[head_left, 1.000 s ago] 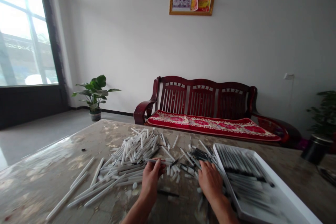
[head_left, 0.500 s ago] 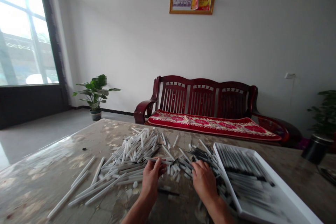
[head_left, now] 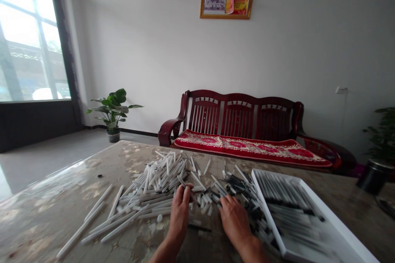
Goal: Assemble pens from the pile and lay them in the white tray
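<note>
My left hand is closed on a whitish pen barrel, which slants up and left from between thumb and fingers. My right hand has its fingers drawn together beside the dark pen parts; whatever is in them is hidden. Between the hands lie short white pen caps. A heap of white pen barrels spreads beyond and left of my left hand. One dark pen lies on the table near my wrists.
A white tray holding rows of pens stands right of my right hand. The table has a patterned cover. Past its far edge are a dark red wooden bench and a potted plant.
The barrel in my left hand has swung from nearly level to a steeper slant. My right hand has shifted slightly left, closer to my left hand.
</note>
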A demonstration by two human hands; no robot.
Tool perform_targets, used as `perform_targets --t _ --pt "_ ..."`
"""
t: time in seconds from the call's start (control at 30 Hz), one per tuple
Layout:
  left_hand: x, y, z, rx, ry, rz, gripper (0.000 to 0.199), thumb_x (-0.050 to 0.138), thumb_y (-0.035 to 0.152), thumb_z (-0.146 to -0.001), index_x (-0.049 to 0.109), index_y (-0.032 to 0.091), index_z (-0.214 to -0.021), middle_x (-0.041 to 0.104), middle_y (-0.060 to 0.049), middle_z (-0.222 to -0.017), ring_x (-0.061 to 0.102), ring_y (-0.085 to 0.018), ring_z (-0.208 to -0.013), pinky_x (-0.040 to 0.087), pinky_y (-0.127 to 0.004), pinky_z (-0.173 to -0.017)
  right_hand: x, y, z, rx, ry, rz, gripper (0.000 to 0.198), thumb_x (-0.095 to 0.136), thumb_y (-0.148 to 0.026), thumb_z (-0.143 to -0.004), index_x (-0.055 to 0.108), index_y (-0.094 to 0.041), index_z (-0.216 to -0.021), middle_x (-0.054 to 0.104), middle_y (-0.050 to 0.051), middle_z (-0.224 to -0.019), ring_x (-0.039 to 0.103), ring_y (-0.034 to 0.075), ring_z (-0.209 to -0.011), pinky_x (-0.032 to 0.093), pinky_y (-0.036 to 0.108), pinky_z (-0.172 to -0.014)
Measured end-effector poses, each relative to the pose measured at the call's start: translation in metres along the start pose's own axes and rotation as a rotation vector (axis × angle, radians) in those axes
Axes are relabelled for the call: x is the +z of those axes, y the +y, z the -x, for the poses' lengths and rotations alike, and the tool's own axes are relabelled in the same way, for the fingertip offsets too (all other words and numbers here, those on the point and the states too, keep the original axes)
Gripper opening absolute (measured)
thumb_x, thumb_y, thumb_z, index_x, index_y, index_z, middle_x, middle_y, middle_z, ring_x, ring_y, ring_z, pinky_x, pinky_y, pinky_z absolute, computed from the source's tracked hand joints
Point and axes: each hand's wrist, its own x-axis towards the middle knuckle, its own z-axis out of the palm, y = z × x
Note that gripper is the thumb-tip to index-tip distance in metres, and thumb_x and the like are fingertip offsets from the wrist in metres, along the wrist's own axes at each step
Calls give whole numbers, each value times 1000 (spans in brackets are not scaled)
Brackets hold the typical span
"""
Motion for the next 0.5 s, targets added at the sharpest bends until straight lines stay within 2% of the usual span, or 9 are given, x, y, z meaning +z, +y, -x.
perform_targets --t 0.13,0.2,0.27,0.37,0.5 --pt "0 -1 6 179 -47 -215 26 58 46 -84 66 22 -79 63 -3 -76 58 -19 -72 46 -28 -69 9 5 -7 122 185 -521 10 54 -20 -87 63 -20 -90 72 6 -87 68 21 -83 48 28 -73" --pt "2 0 9 240 -111 -321 19 58 39 -85 68 24 -78 64 -4 -81 60 -20 -74 47 -29 -70 10 3 -11 176 241 -817 17 55 -34 -86 62 -20 -91 72 6 -83 67 20 -74 50 28 -65" --pt "3 0 12 269 -189 -411 16 57 33 -85 71 26 -82 67 -5 -84 63 -21 -76 48 -29 -72 7 0 -13 245 226 -1036 30 59 -45 -81 64 -19 -94 71 5 -80 66 20 -66 49 27 -54" --pt "3 2 15 321 -274 -487 18 60 32 -84 75 29 -93 73 -6 -89 67 -23 -84 49 -30 -78 -3 -8 -15 342 160 -1234 40 65 -52 -74 65 -18 -95 69 3 -74 65 20 -63 48 26 -49" --pt "2 2 17 382 -305 -559 21 60 36 -84 77 30 -96 75 -7 -89 68 -25 -87 51 -31 -78 -13 -13 -14 409 209 -1366 43 70 -55 -69 64 -18 -91 69 3 -74 67 22 -68 51 28 -54"
